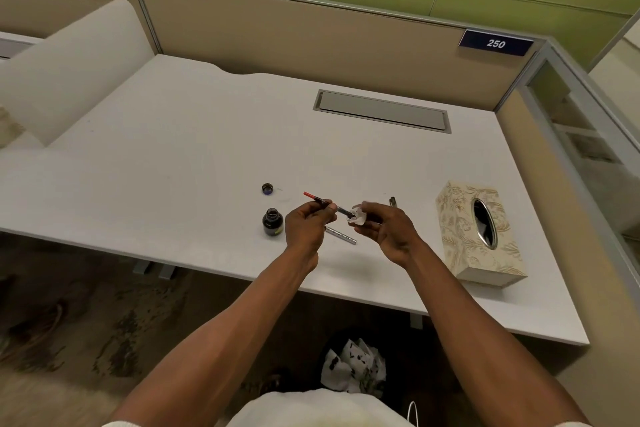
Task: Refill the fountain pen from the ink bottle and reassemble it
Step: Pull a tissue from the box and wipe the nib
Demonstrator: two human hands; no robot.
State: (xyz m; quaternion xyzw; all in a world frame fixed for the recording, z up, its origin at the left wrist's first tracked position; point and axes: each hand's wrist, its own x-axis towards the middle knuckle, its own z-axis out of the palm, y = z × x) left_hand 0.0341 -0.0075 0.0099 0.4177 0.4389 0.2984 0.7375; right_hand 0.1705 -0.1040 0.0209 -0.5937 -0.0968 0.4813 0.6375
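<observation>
My left hand [309, 222] grips the pen's front section with its red-tipped converter [316, 198], held above the desk. Its nib end points right into a crumpled white tissue [359, 216] that my right hand [388, 229] pinches around it. The open ink bottle [272, 221] stands on the white desk [180, 149] just left of my left hand. Its dark cap [267, 188] lies farther back. The silver pen barrel [341, 235] lies on the desk under my hands. Another dark pen part [392, 201] lies behind my right hand.
A patterned tissue box [479, 232] stands at the right of the desk. A grey cable hatch [381, 111] is set into the back. Beige partitions close off the back and right. Below the desk's front edge is a black bin with ink-stained tissues [353, 366].
</observation>
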